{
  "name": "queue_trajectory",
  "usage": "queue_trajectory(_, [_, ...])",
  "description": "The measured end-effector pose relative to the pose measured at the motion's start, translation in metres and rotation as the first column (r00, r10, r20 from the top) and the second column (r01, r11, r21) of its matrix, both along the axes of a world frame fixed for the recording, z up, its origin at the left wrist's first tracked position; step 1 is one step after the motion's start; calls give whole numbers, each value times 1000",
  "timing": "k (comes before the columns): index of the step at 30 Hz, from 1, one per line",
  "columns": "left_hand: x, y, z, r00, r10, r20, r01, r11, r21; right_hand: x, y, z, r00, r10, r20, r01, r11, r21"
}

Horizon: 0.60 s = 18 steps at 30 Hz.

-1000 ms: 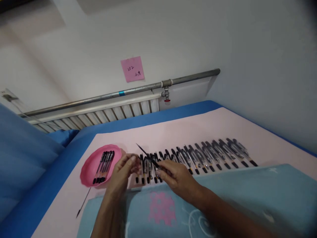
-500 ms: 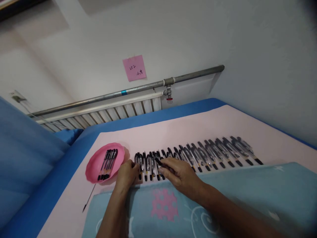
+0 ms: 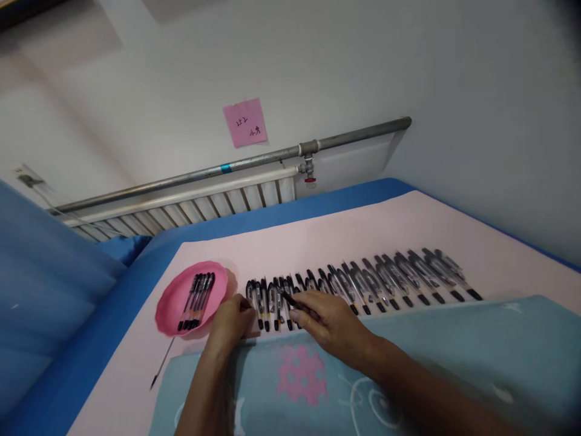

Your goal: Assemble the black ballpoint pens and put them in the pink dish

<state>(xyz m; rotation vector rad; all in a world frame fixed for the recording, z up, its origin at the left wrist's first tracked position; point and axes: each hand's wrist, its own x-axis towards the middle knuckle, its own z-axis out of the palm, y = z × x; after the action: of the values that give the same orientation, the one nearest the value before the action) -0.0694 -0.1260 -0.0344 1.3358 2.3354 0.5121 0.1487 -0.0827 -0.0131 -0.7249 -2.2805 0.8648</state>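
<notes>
Black-capped clear pens [image 3: 358, 284] lie side by side in a long row on the pink sheet [image 3: 290, 233]. My left hand [image 3: 231, 320] is at the row's left end, fingers curled and pressed together; what they hold, if anything, is hidden. Between the thumb and fingers of my right hand [image 3: 329, 318] is a black pen [image 3: 296, 302], its tip pointing left over the row; the palm hides part of it. Left of my left hand, a pink scalloped plate [image 3: 167, 303] carries several black pens [image 3: 197, 301] laid parallel.
A loose pen refill [image 3: 162, 362] lies below the plate. Along the near side stretches a teal patterned cloth [image 3: 408, 351]. Behind the blue-edged bed are a radiator [image 3: 204, 209], a metal pipe [image 3: 181, 181] and a wall with a pink note [image 3: 245, 123]. Blue fabric [image 3: 40, 290] hangs at left.
The leftmost pen's lower end has swung slightly right, toward its neighbour. My left hand has shifted a little off it. My right hand still grips the pen in nearly the same spot.
</notes>
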Motion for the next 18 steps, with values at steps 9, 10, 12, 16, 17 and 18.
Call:
queue_trajectory(9, [6, -4, 5, 920, 52, 389, -124, 979, 162, 1, 2, 4, 1000, -11, 10, 11, 1000, -8])
queue_trajectory(10, [9, -4, 8, 853, 16, 522, -131, 974, 184, 2, 2, 5, 1000, -8, 17, 9, 1000, -10])
queue_trajectory(12, [15, -5, 14, 699, -97, 708, -106, 966, 237, 2, 3, 6, 999, -1, 52, 1, 1000, -9])
queue_trajectory(16, [21, -6, 22, 524, -214, 824, -70, 954, 292, 2, 4, 1, 988, -15, 155, 9, 999, 35])
queue_trajectory(17, [21, -7, 23, 502, -218, 837, -82, 951, 297, 2, 5, 0, 984, -20, 175, 12, 999, 45])
queue_trajectory(18, [21, -8, 23, 483, -220, 848, -98, 948, 302, 3, 5, -2, 981, -25, 194, 16, 999, 51])
